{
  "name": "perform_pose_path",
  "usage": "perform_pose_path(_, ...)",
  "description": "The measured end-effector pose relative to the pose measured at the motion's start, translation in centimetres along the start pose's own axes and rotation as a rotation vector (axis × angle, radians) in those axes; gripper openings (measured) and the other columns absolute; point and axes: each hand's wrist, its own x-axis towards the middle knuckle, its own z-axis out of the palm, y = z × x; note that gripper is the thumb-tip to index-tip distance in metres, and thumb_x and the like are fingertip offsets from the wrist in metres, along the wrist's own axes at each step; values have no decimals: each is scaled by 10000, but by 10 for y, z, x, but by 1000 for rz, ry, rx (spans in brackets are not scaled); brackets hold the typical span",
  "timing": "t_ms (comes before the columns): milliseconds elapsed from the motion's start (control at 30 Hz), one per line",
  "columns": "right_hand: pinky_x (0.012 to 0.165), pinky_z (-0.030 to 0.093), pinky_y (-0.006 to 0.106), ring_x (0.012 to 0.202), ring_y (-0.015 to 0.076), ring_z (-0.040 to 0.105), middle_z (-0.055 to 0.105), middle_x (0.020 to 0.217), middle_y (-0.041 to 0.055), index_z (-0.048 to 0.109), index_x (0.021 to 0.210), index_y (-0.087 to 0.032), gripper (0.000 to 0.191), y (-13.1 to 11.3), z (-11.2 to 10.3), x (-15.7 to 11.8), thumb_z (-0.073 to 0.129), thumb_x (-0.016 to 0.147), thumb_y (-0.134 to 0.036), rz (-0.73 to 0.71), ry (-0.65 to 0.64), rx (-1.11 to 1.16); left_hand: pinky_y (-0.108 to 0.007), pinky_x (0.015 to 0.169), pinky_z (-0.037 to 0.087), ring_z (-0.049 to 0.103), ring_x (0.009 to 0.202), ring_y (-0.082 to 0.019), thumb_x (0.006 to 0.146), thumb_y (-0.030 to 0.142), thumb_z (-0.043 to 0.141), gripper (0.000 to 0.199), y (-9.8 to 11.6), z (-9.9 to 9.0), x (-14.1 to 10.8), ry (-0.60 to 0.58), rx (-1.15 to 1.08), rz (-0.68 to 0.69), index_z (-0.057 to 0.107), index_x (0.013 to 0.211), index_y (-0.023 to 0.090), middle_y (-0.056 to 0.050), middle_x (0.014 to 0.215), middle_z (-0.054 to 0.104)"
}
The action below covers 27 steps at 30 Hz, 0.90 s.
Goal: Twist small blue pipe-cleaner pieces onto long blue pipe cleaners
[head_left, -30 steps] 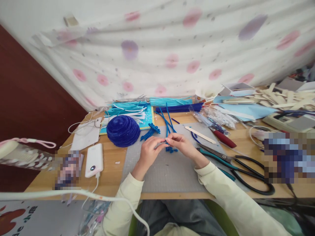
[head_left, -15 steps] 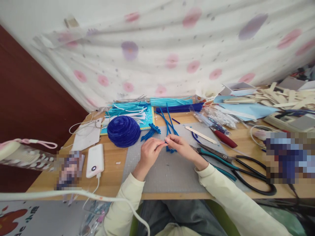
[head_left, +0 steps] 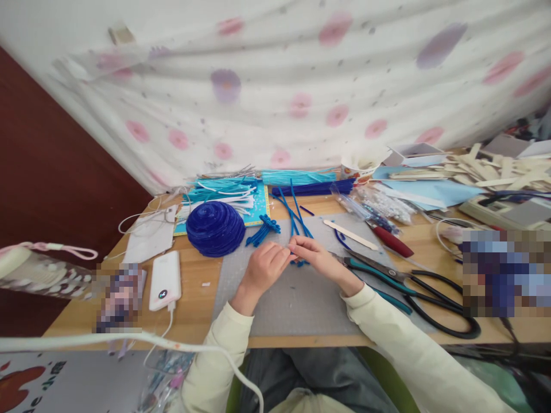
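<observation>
My left hand and my right hand meet above the grey cutting mat, fingertips pinched together. Between them shows a small bit of blue pipe cleaner, mostly covered by the fingers. Just behind my right hand, several long blue pipe cleaners lie crossed, their near ends with curled tips. A bundle of short blue pipe cleaners with looped ends rests beyond my left hand. To its left sits a dark blue dome wound in coils.
Pliers and large black-handled scissors lie right of my right hand, near a wooden stick and a red-handled tool. Pipe cleaner bundles line the back. A white power bank with a cable is at left.
My left fingers have curled further in against my right fingertips, and less of the blue piece shows. The things on the table have stayed put; the view has shifted slightly.
</observation>
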Motion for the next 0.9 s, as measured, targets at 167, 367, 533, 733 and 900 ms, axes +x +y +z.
perform_pose_path(167,589,313,263,577,103,395,428,613,-44,478,688,-191,366,3,0,1,549,825,-523,1,-33,13,-280,581,371,481,597,-143,899,141,452,213,4,3,2,27,20,-38,515,699,179,-8,591,557)
perform_pose_path(367,606,335,268,609,112,401,436,663,-31,474,754,-188,349,3,4,0,470,877,-515,-47,-1,-108,-260,575,338,469,584,-116,919,187,400,276,9,7,1,25,-184,-303,455,648,200,18,585,507)
perform_pose_path(533,628,360,272,657,130,409,418,709,-18,433,775,-202,236,2,15,-4,391,948,-358,-203,148,-322,-238,535,308,413,529,-89,914,299,408,317,16,9,3,-21,-600,-735,404,613,199,50,552,429)
perform_pose_path(733,677,390,300,748,176,454,476,813,54,426,823,-192,155,8,16,-6,347,953,-166,-451,260,-824,-215,450,313,353,423,-69,816,454,523,356,19,16,9,22,-1289,-1127,411,592,201,88,455,337)
perform_pose_path(900,673,382,328,775,222,445,495,811,95,489,818,-164,183,10,12,-9,355,929,-105,-556,151,-1235,-182,371,220,244,347,-47,750,315,590,311,4,10,13,-356,-1618,-1523,398,537,195,120,385,209)
